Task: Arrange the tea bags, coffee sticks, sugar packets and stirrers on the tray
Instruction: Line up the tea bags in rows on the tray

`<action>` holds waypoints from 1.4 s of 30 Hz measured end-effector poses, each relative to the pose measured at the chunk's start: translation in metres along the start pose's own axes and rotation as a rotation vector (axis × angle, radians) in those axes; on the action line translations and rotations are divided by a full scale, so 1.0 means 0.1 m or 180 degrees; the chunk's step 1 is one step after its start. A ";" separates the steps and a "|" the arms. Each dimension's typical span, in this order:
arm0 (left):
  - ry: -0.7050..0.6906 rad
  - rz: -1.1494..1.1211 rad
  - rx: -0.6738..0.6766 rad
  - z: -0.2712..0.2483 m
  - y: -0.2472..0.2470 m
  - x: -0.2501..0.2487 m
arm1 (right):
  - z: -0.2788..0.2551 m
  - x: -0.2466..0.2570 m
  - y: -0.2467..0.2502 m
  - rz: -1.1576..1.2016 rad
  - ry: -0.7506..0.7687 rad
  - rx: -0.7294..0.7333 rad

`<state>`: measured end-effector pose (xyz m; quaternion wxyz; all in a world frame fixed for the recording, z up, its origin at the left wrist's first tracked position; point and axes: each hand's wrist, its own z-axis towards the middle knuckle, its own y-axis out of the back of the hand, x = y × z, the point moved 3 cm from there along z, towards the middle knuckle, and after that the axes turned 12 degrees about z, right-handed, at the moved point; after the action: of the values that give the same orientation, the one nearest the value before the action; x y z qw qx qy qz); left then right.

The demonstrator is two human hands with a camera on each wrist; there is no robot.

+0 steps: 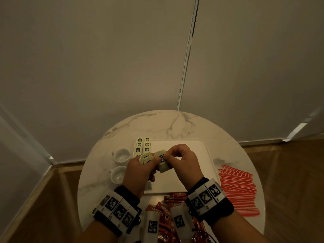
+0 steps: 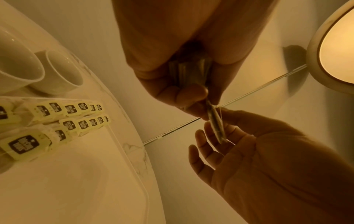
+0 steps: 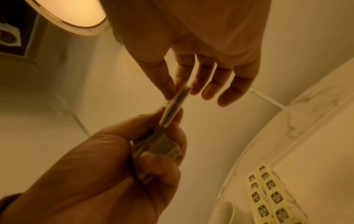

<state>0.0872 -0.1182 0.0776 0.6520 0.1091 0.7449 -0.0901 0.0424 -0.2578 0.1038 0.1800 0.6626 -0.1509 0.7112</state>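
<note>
My left hand (image 1: 149,160) grips a small stack of pale yellow tea bags (image 1: 146,157) above the left part of the white tray (image 1: 192,151). My right hand (image 1: 166,156) pinches one tea bag (image 1: 162,160) that sticks out of the stack, between thumb and forefinger. In the right wrist view this tea bag (image 3: 177,100) spans from the left hand (image 3: 162,121) to the right hand (image 3: 180,89). Two rows of tea bags (image 1: 143,145) lie along the tray's left edge. Red stirrers (image 1: 236,186) lie to the right of the tray, and red coffee sticks (image 1: 166,206) in front of it.
Two white cups (image 1: 121,155) (image 1: 119,174) stand left of the tray on the round marble table (image 1: 157,123). White walls rise behind the table, and wooden floor shows on both sides. The left wrist view shows the laid tea bags (image 2: 76,118) beside the cups (image 2: 63,71).
</note>
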 end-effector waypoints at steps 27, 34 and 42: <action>0.0603 0.0777 0.0007 0.89 -0.12 0.38 | 1.26 -0.59 -0.10 -0.0210 -0.1198 0.1152; 0.0850 0.0667 -0.0388 0.96 0.02 0.62 | 1.88 -1.00 -0.19 -0.0521 -0.1444 0.0957; 0.0853 0.0665 -0.0134 0.72 0.14 0.61 | 2.36 -1.66 -0.43 -0.1428 -0.1571 0.1176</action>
<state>0.1524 -0.1218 0.0072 0.5548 0.1833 0.8115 0.0091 0.2815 -0.3355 -0.0451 0.1670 0.8518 0.0899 0.4884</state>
